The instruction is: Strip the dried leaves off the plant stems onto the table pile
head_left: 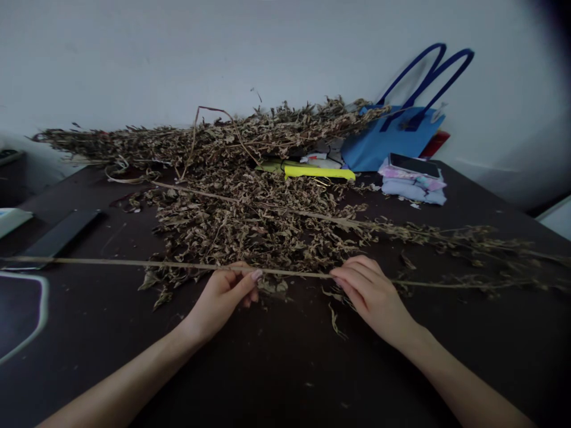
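A long dried plant stem [294, 273] runs crosswise in front of me, bare on the left and leafy toward its right end. My left hand [229, 288] pinches it between thumb and fingers near the middle. Farther right, my right hand [368, 291] has its fingers closed on the same stem, with a few dry leaves hanging below. Just behind lies a heap of crumpled dried leaves [250, 220] on the dark table [276, 362]. A second dried stem [307, 214] rests slantwise across that heap.
A thick bundle of dried stalks [223, 137] lies along the wall. At the back right stand a blue bag [388, 139] and a phone [414, 165] on folded cloth [413, 187]. A yellow strip [319, 172] lies behind the leaves; a dark flat object [66, 235] and white cable [43, 303] are left.
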A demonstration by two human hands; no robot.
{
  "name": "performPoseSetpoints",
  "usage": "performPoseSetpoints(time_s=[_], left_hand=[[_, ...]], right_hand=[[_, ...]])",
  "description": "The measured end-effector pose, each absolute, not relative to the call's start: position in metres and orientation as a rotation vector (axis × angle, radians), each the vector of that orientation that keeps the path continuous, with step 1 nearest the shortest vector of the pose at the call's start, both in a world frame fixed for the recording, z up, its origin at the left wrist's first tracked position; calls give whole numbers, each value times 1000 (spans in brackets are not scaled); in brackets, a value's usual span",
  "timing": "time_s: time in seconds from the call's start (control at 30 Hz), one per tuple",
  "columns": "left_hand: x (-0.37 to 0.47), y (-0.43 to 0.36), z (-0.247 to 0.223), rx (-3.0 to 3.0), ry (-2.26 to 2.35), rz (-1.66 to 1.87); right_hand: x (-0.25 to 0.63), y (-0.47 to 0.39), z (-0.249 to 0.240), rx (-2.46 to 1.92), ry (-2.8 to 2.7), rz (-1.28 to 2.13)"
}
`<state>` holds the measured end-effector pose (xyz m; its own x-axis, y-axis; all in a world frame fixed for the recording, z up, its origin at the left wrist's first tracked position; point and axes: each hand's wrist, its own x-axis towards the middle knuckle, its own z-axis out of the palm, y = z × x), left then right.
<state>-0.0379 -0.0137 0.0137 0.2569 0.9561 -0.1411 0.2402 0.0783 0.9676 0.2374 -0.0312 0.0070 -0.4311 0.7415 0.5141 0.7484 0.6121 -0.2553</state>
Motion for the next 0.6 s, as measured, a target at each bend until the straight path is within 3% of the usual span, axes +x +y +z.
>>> performPoseSetpoints(time_s=[0.6], left_hand=[[-30,-23,16,1176,1027,879]], right_hand=[[227,-40,9,-1040,-2255,-154]])
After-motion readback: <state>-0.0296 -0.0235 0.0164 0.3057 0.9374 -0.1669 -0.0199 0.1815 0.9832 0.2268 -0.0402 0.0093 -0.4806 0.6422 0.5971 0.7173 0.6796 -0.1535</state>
